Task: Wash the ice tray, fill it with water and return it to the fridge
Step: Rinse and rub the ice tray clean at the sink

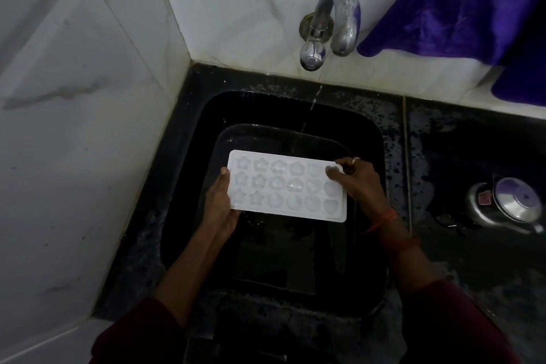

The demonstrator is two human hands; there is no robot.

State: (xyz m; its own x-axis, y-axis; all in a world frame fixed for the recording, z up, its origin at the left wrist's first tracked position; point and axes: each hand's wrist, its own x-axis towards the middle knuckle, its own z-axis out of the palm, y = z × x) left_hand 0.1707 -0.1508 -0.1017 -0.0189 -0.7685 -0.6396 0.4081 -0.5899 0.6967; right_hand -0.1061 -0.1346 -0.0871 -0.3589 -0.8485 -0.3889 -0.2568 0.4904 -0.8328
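A white ice tray (283, 186) with star, flower and heart shaped cells is held flat over the black sink (372, 139). My left hand (220, 204) grips its left short edge, thumb on the rim. At the right end, my right hand (357, 183) holds the tray with the thumb pressed into a top-row heart cell. Behind the tray, a thin stream of water (314, 99) falls from the metal tap (334, 23) into the sink. The cells look glossy; I cannot tell how much water is in them.
White marble-tiled walls close in on the left and behind. A purple cloth (461, 0) hangs at the upper right. On the wet black counter (443, 133) at the right sits a steel pressure cooker lid (508, 204).
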